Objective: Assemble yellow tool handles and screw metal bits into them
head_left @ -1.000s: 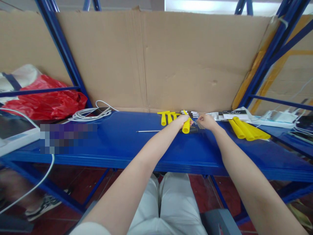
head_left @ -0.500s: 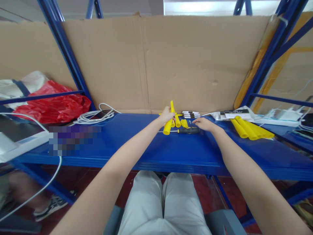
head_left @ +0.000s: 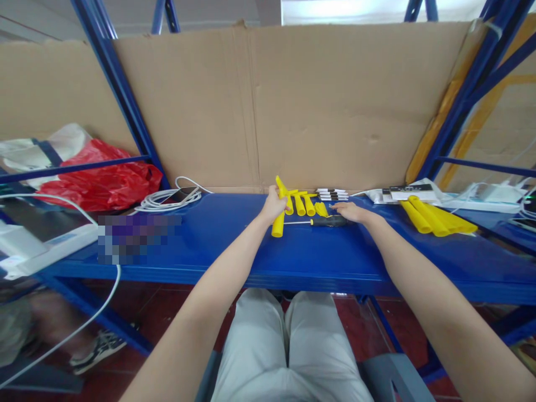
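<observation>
My left hand is closed round a yellow plastic handle piece that it holds tilted above the blue shelf. Just right of it, several more yellow T-shaped pieces lie in a row by the cardboard backing. My right hand rests with fingers stretched out flat over the black handle of a screwdriver, whose thin shaft points left toward the held piece. Small black-and-white strips lie just behind my right hand.
Yellow tubes lie at the right beside white packets and a power strip. A coiled white cable, a red plastic bag and a white device sit at the left. Another person's shoe shows below.
My left hand carried the yellow piece leftward, away from my right hand. The right hand let go of what it pinched and flattened over the screwdriver, which now lies farther right.
</observation>
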`<state>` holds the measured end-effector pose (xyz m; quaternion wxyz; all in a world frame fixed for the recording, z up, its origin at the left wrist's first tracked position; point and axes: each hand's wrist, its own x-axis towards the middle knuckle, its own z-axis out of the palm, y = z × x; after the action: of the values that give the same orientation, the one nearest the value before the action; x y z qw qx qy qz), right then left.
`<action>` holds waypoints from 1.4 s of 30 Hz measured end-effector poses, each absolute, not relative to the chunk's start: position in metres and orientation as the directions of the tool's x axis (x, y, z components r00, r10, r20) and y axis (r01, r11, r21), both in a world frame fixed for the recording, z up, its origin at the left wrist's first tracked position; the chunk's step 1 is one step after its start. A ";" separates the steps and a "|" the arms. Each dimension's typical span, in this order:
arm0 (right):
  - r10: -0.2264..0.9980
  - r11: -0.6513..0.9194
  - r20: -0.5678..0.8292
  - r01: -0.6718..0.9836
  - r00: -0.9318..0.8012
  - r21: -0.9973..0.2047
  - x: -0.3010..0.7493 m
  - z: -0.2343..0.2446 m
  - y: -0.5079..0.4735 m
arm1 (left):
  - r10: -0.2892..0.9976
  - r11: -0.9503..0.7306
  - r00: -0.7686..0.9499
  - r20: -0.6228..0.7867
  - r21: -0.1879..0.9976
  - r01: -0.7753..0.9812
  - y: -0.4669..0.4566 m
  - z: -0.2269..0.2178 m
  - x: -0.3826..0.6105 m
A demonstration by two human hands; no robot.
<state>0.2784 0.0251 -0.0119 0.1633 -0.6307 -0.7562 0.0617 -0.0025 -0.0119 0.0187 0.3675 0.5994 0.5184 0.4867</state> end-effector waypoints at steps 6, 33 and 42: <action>0.984 0.160 0.122 0.935 -0.127 -0.316 0.273 -0.006 0.014 | 0.975 -0.219 0.026 0.222 0.928 0.302 -0.013 0.014 -0.002; 0.977 0.179 0.177 0.903 -0.117 -0.390 0.263 0.012 -0.004 | 0.971 -0.231 0.040 0.238 0.870 0.435 -0.029 0.021 -0.001; 0.949 0.288 0.020 0.837 -0.315 -0.466 0.251 0.031 -0.034 | 0.956 -0.270 0.036 0.290 0.831 0.486 -0.025 0.018 -0.003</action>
<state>0.2506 -0.0340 0.0311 0.1483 -0.5661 -0.7885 0.1891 -0.0026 -0.0246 0.0175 0.2697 0.6672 0.5404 0.4359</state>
